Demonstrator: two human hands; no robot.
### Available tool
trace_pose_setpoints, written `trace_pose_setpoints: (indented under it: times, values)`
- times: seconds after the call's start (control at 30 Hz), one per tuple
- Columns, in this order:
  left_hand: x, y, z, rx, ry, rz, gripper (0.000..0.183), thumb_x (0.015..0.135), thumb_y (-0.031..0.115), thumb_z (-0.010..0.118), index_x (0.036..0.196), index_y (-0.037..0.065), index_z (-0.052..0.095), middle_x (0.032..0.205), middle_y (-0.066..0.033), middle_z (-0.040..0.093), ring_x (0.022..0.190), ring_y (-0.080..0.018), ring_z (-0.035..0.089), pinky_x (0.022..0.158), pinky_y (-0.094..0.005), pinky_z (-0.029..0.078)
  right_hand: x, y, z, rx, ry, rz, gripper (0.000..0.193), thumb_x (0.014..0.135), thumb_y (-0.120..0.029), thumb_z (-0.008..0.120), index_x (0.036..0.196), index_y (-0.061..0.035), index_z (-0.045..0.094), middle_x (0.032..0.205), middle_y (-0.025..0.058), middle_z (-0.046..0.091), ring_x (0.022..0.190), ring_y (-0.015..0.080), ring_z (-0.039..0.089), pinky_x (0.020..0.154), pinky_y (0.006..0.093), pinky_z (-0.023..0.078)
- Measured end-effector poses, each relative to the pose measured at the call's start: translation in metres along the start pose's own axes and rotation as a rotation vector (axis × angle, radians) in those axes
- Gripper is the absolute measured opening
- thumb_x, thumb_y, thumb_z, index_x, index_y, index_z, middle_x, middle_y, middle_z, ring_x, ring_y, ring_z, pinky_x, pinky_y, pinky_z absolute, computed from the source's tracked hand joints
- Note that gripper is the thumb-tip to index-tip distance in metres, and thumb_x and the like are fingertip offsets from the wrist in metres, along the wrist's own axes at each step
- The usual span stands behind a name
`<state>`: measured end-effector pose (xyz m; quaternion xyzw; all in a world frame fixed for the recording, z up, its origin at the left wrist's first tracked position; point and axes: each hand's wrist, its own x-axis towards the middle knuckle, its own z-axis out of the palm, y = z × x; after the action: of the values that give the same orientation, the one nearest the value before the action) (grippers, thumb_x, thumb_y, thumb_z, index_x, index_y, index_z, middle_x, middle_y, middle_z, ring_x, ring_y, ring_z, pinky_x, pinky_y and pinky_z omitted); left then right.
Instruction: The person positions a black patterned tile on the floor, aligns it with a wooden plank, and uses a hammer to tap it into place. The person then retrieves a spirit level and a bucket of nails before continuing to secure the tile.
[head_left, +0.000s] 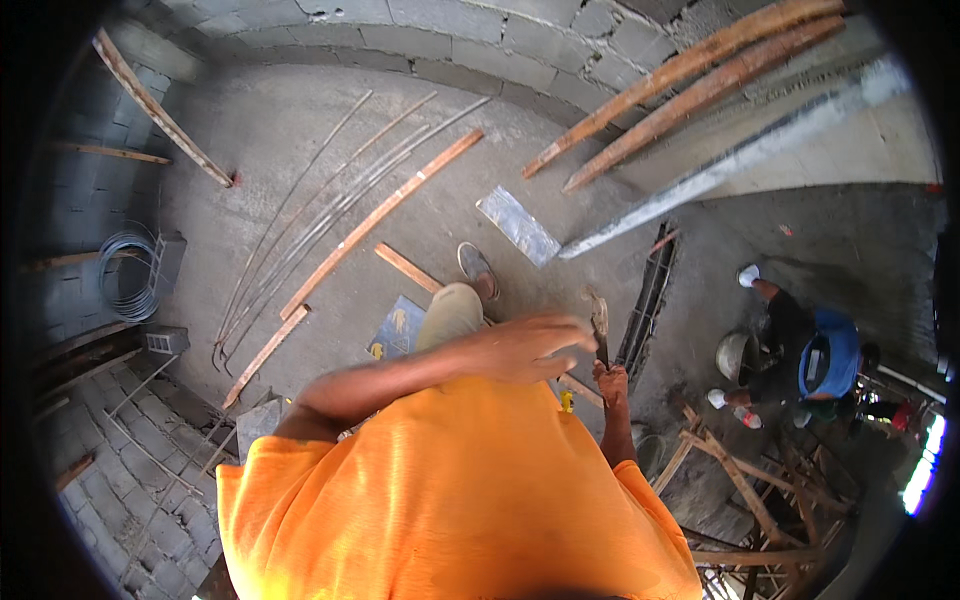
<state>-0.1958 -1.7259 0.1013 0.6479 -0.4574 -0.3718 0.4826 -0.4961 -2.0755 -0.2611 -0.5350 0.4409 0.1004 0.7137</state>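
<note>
My right hand is closed around the dark handle of a claw hammer, which stands out ahead of the fist with its worn metal head uppermost. Across the front of my orange shirt reaches my left arm, and my left hand is beside the hammer, slightly blurred, with fingers apart and nothing visible in them. Below and behind the hands, a short wooden piece shows in part. A small yellow item is at the shirt's edge; its kind is unclear.
Long metal rods and a wooden strip lie on the concrete floor. A metal sheet lies ahead, near leaning planks. To the right, a person in blue bends by a metal bowl. Wire coil hangs left.
</note>
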Motion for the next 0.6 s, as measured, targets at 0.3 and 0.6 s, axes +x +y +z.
trace_pose_setpoints:
  times: [0.3, 0.6]
  values:
    - [-0.028, 0.011, -0.061, -0.228, 0.403, -0.44, 0.038, 0.105, 0.02, 0.048, 0.136, 0.002, 0.056, 0.136, -0.0187, 0.06, 0.13, -0.0329, 0.055, 0.11, -0.0414, 0.042, 0.103, -0.159, 0.077, -0.46, -0.062, 0.219, 0.02, 0.093, -0.017, 0.069, 0.078, -0.0064, 0.066, 0.058, 0.0, 0.056, 0.046, 0.011, 0.05, 0.04, 0.0299, 0.034]
    - [-0.062, 0.002, -0.071, -0.57, 1.249, -0.663, 0.036, 0.107, 0.022, 0.046, 0.134, 0.003, 0.06, 0.132, -0.0155, 0.065, 0.126, -0.0263, 0.06, 0.107, -0.0386, 0.045, 0.203, -0.294, 0.241, -1.139, -0.238, 0.169, 0.02, 0.097, -0.024, 0.068, 0.091, -0.0049, 0.068, 0.069, 0.0045, 0.064, 0.055, 0.0172, 0.06, 0.049, 0.0321, 0.045]
